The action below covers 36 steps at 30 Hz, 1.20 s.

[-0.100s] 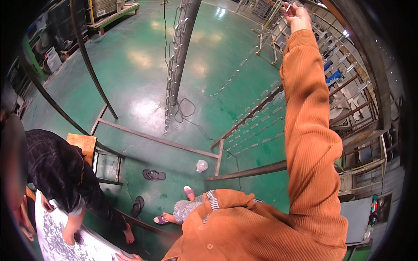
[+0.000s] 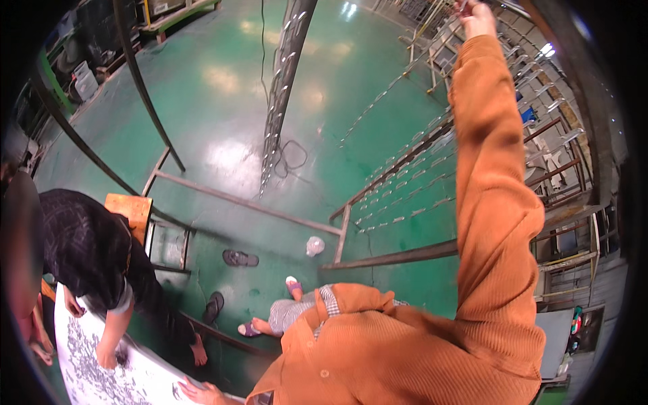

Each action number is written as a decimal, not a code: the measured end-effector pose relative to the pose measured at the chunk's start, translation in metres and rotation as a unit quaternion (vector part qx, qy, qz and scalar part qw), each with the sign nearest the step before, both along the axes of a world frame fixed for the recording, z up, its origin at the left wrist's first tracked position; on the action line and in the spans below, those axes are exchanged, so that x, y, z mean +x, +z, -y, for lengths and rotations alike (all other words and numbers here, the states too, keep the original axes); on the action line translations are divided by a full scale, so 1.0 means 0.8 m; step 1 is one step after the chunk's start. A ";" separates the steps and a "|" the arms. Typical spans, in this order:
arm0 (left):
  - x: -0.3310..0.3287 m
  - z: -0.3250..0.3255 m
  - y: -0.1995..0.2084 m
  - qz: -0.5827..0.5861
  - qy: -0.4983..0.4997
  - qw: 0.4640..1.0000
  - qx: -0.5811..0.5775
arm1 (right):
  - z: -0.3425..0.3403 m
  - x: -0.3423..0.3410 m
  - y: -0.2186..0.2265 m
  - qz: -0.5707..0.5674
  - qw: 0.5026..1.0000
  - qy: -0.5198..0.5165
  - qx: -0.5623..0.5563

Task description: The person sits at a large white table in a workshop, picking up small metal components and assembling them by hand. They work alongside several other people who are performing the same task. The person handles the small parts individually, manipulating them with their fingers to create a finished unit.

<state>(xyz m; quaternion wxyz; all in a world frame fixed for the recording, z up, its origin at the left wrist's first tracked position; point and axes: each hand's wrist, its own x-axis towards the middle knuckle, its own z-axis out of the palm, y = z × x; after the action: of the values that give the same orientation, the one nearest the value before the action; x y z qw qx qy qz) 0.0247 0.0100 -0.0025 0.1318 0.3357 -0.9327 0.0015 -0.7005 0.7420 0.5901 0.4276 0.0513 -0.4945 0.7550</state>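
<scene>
My right arm is raised high, in an orange corduroy sleeve. At its end my right hand (image 2: 478, 19) meets the upper picture edge, with its fingers closed; what they hold is too small and cut off to make out. Close by it hang rows of metal chain links (image 2: 405, 177) along a dark frame. Low in the picture my left hand (image 2: 202, 393) lies with fingers stretched out on the edge of a white table (image 2: 152, 361). Many small dark pieces (image 2: 88, 361) are scattered over that table, left of my hand.
A person in dark clothes (image 2: 84, 236) leans over the table at left, one hand among the dark pieces. A wooden stool (image 2: 129, 210), sandals (image 2: 240, 258), a crumpled whitish bundle (image 2: 314, 246) and a floor-level metal bar (image 2: 246, 202) stand or lie ahead. A chain-hung post (image 2: 287, 81) rises beyond.
My raised right arm has shifted a little up and to the right in the picture, with the hand more cut off. More of my left hand shows on the table edge.
</scene>
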 end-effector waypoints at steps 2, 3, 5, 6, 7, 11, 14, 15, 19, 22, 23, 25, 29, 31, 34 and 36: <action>0.017 0.035 0.013 0.052 0.020 0.998 -0.018 | -0.013 0.002 -0.011 0.020 0.997 -0.069 0.042; -0.006 0.032 0.006 0.056 0.023 0.998 -0.016 | -0.012 0.009 0.003 0.017 0.994 -0.095 0.060; -0.015 0.028 0.007 0.048 0.037 0.998 -0.014 | 0.001 0.011 0.014 0.020 0.985 -0.138 0.099; -0.014 0.025 0.006 0.046 0.041 0.998 -0.011 | 0.006 0.012 0.018 0.021 0.980 -0.160 0.120; -0.010 0.022 0.005 0.048 0.039 0.998 -0.020 | 0.011 0.013 0.018 0.024 0.975 -0.175 0.137; -0.006 0.022 0.011 0.070 0.053 0.996 -0.021 | 0.026 0.020 0.012 0.038 0.952 -0.231 0.198; -0.004 0.025 0.006 0.054 0.031 0.998 -0.024 | 0.048 0.031 0.009 0.044 0.942 -0.243 0.228; -0.003 0.026 0.005 0.061 0.040 0.997 -0.021 | 0.051 0.031 0.007 0.053 0.941 -0.249 0.223; -0.002 0.028 0.002 0.045 0.035 0.998 -0.018 | 0.072 0.053 0.001 0.139 0.898 -0.308 0.281; -0.007 0.030 -0.005 0.039 0.031 0.999 -0.014 | -0.017 0.011 0.007 0.023 0.861 -0.360 0.360; -0.006 0.027 0.000 0.051 0.042 0.998 -0.015 | -0.033 -0.001 0.005 0.017 0.854 -0.368 0.367; -0.002 0.027 0.003 0.062 0.055 0.996 -0.010 | -0.033 -0.004 0.006 0.039 0.828 -0.401 0.389; 0.001 0.025 0.003 0.052 0.043 0.998 -0.004 | -0.027 -0.002 0.005 0.062 0.862 -0.379 0.331; 0.001 0.024 0.000 0.050 0.040 0.998 -0.008 | -0.023 0.003 0.006 0.083 0.906 -0.334 0.248; 0.003 0.021 -0.002 0.045 0.037 0.998 -0.010 | -0.007 0.011 0.008 0.084 0.958 -0.256 0.102; 0.005 0.029 -0.011 -0.053 -0.020 0.998 0.014 | 0.026 0.029 -0.010 0.040 0.969 -0.239 0.054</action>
<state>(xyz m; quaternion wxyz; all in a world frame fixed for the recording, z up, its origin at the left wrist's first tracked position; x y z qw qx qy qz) 0.0286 -0.0130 -0.0110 0.1759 0.3182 -0.9310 -0.0321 -0.6770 0.7209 0.5821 0.5723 -0.0755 -0.5491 0.6044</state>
